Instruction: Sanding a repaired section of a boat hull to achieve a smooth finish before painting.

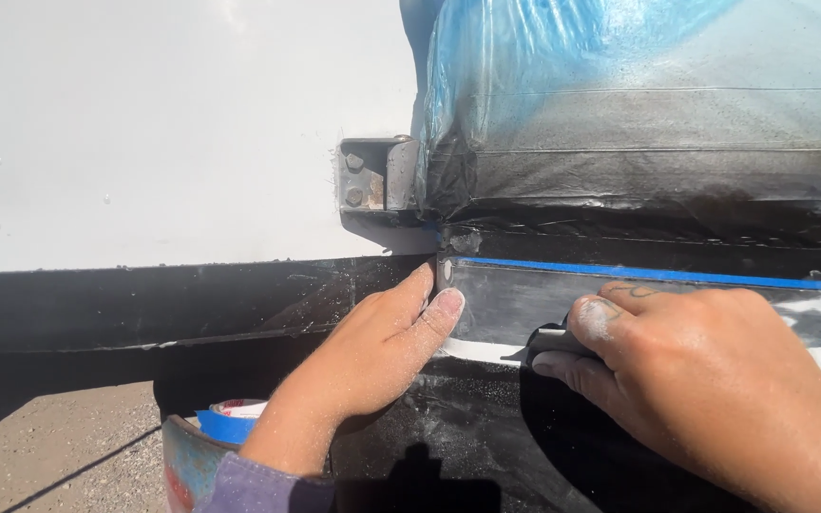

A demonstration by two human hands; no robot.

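left hand (372, 347): fingers loosely curled, holding nothing, tips pressing dark panel (505, 299) | right hand (705, 370): fingers closed on small gray pad (555, 340) against panel below blue tape (658, 274)

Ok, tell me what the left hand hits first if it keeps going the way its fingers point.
The left hand points up and right, fingertips already on the dark panel's left end. Straight on, it likely meets the blue tape strip, then the plastic-wrapped part above; depth is unclear.
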